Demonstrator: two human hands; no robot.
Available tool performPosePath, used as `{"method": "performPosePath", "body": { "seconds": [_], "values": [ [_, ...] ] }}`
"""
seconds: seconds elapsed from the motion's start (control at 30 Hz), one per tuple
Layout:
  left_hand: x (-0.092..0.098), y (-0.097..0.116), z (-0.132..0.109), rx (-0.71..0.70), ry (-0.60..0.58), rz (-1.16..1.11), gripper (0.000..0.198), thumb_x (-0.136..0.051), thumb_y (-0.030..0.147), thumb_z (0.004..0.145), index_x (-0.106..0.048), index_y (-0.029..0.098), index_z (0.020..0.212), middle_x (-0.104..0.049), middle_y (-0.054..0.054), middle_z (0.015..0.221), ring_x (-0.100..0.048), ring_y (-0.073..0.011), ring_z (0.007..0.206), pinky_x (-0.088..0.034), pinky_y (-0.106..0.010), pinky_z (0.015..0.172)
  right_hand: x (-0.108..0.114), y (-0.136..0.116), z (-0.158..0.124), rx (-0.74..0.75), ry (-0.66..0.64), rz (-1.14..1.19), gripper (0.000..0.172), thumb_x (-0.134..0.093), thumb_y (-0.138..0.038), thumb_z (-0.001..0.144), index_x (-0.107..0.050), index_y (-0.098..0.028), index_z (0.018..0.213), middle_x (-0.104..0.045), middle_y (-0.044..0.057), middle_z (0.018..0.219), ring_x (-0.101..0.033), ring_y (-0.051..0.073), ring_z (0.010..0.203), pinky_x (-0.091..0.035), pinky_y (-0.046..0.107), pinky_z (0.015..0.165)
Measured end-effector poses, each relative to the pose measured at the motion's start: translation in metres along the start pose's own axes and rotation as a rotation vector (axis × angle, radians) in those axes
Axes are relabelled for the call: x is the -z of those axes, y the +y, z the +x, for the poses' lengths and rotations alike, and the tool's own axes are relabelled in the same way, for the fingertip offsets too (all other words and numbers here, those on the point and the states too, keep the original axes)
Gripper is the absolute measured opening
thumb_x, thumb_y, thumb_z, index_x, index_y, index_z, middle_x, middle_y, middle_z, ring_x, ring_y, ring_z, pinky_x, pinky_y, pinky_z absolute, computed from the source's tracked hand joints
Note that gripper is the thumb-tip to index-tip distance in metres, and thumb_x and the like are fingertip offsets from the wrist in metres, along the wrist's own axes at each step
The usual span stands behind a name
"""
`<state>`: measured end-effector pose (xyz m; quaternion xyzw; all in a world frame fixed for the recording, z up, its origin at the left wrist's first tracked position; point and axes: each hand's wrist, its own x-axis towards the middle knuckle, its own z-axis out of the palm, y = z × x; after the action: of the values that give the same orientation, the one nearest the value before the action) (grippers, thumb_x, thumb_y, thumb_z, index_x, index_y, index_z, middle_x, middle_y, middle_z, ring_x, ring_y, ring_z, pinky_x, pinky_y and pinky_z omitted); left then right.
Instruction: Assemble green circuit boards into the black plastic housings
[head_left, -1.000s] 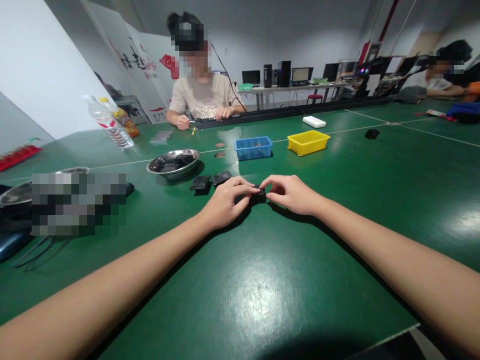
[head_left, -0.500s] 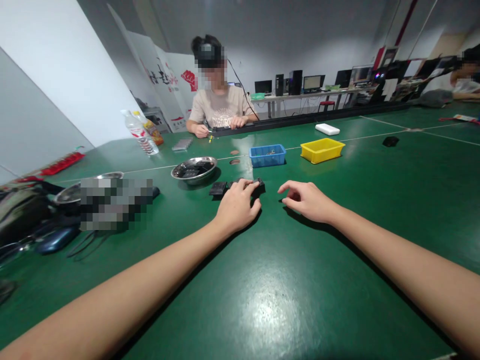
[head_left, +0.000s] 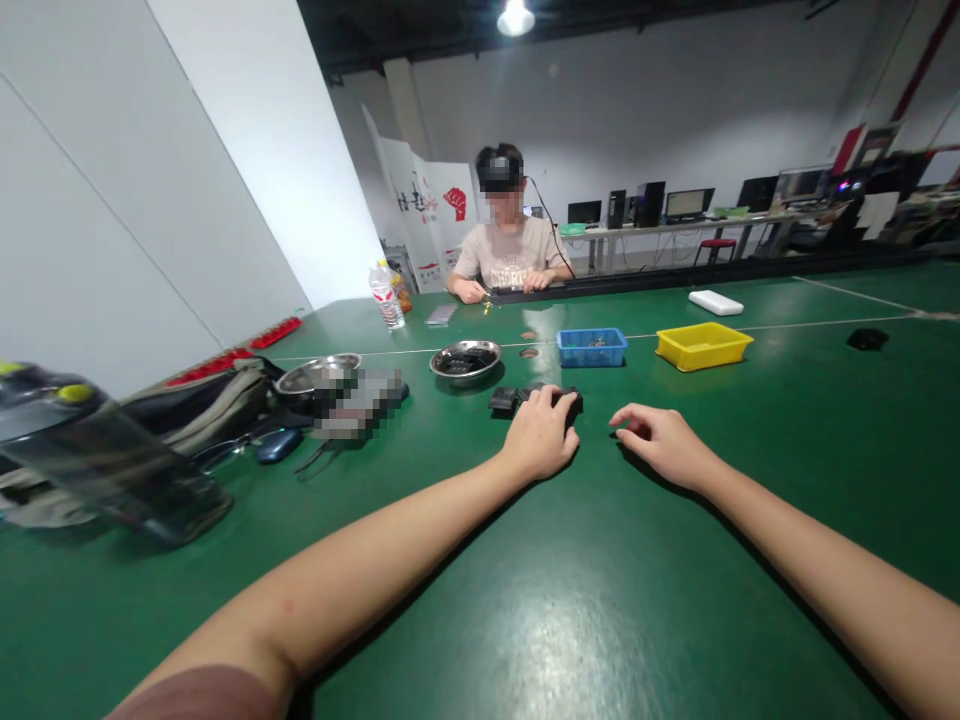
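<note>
My left hand (head_left: 540,440) lies over a short row of small black blocks (head_left: 502,402), its fingers stretched forward onto them and the thumb held apart. One black piece (head_left: 576,398) shows just past the fingertips, and the hand covers part of the row. To the right, my right hand (head_left: 667,442) rests low over the green tabletop, fingers curved, with a gap between thumb and forefinger and nothing in it. Beyond the row stands a metal bowl (head_left: 442,374) with black parts inside.
A blue basket (head_left: 591,350) holding small parts and a yellow tray (head_left: 703,348) stand farther back. A large bottle (head_left: 112,450), a bag and a second metal bowl (head_left: 289,380) are at left. Across the table (head_left: 525,590) sits a person (head_left: 514,250).
The view has swung left and up, so everything appears shifted right and the large bottle shows at left. My hands keep about the same places by the black blocks.
</note>
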<state>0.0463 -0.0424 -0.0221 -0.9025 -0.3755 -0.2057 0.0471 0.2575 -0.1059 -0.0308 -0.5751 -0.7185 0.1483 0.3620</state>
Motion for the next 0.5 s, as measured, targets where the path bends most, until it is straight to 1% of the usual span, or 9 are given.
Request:
{"method": "performPosePath", "body": {
  "seconds": [0.1,0.17,0.27,0.3,0.37,0.43,0.5],
  "values": [
    [0.002,0.004,-0.004,0.036,0.012,0.014,0.038,-0.055,0.026,0.088,-0.056,0.016,0.125,-0.057,-0.015,0.12,-0.057,-0.0299,0.109,-0.05,-0.044,0.098,0.0,-0.001,0.0,-0.006,0.017,-0.009,0.026,-0.052,-0.039,0.083,-0.068,-0.02,0.088,-0.062,0.0,0.06,-0.054,0.017,0.056,-0.041,0.031,0.061],
    [0.004,0.006,-0.005,0.048,0.019,0.023,0.035,-0.053,0.027,0.09,-0.055,0.016,0.122,-0.058,-0.015,0.116,-0.058,-0.0298,0.108,-0.051,-0.043,0.094,0.001,-0.002,-0.001,-0.015,0.024,-0.017,0.027,-0.051,-0.04,0.082,-0.068,-0.02,0.088,-0.062,0.0,0.06,-0.055,0.018,0.057,-0.041,0.032,0.061],
    [0.015,-0.003,-0.002,0.053,0.01,0.037,0.032,-0.054,0.028,0.09,-0.056,0.017,0.12,-0.064,-0.013,0.111,-0.062,-0.0285,0.105,-0.051,-0.04,0.092,0.003,-0.002,-0.003,-0.033,0.044,-0.012,0.029,-0.05,-0.042,0.081,-0.068,-0.02,0.088,-0.064,0.001,0.062,-0.058,0.02,0.059,-0.042,0.033,0.062],
    [0.021,-0.011,0.0,0.063,0.004,0.041,0.033,-0.055,0.029,0.089,-0.056,0.018,0.12,-0.066,-0.012,0.108,-0.064,-0.0277,0.103,-0.051,-0.038,0.091,0.003,-0.001,-0.003,-0.04,0.05,-0.008,0.029,-0.05,-0.042,0.081,-0.068,-0.02,0.088,-0.064,0.002,0.062,-0.058,0.021,0.059,-0.042,0.033,0.062],
    [0.036,-0.033,0.004,0.132,0.009,0.055,0.036,-0.054,0.034,0.091,-0.054,0.02,0.125,-0.07,-0.01,0.105,-0.068,-0.0266,0.095,-0.052,-0.036,0.086,0.003,0.0,-0.003,-0.052,0.057,-0.004,0.03,-0.05,-0.043,0.081,-0.068,-0.02,0.087,-0.065,0.002,0.062,-0.059,0.021,0.06,-0.042,0.033,0.063],
    [0.052,-0.062,0.006,0.275,0.057,0.084,0.038,-0.045,0.035,0.097,-0.05,0.018,0.13,-0.072,-0.013,0.102,-0.071,-0.029,0.092,-0.052,-0.038,0.083,0.003,0.002,-0.003,-0.051,0.052,0.002,0.031,-0.05,-0.043,0.081,-0.069,-0.019,0.087,-0.065,0.002,0.062,-0.059,0.02,0.06,-0.043,0.033,0.063],
    [0.064,-0.092,0.002,0.441,0.113,0.111,0.04,-0.035,0.031,0.099,-0.045,0.014,0.134,-0.072,-0.017,0.1,-0.072,-0.0321,0.089,-0.052,-0.041,0.081,0.003,0.004,-0.002,-0.042,0.04,0.012,0.03,-0.051,-0.043,0.082,-0.069,-0.019,0.086,-0.065,0.002,0.061,-0.058,0.02,0.059,-0.043,0.033,0.063]
  ]
}}
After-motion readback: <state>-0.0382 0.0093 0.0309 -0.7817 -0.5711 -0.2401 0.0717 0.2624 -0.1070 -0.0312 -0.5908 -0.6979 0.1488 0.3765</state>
